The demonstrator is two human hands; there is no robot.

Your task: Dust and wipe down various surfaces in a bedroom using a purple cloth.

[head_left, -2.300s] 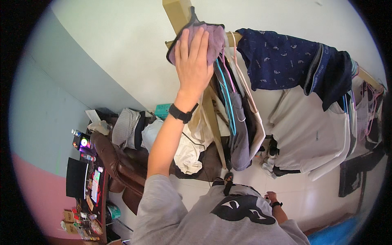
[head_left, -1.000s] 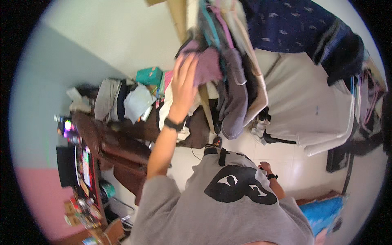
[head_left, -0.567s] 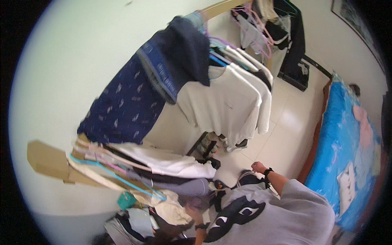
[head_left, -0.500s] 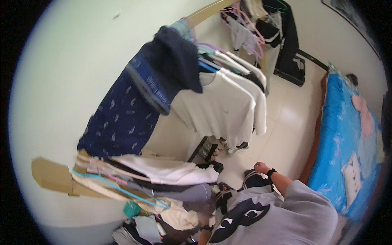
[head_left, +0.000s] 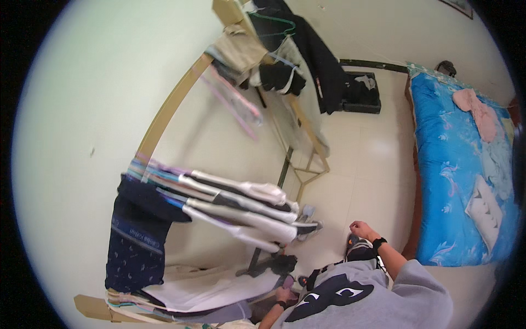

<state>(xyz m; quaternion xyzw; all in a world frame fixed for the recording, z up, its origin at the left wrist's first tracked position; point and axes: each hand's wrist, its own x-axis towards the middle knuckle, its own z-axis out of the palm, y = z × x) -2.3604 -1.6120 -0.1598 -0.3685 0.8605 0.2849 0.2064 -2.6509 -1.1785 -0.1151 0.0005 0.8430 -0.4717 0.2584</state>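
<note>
Mauve cloth sits low beside the tan clothes rack, near a white hung garment. Right hand: fingers curled, nothing visible inside. Left hand: looks closed on the cloth. Step: likely one-handed hold; next needs steady grip, clear of rack.

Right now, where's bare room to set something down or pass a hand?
Bare floor between blue bed and rack legs; bare rail between beige cloth and hung white garments. Crowded: leftward of the left hand, with navy shorts and hangers.
</note>
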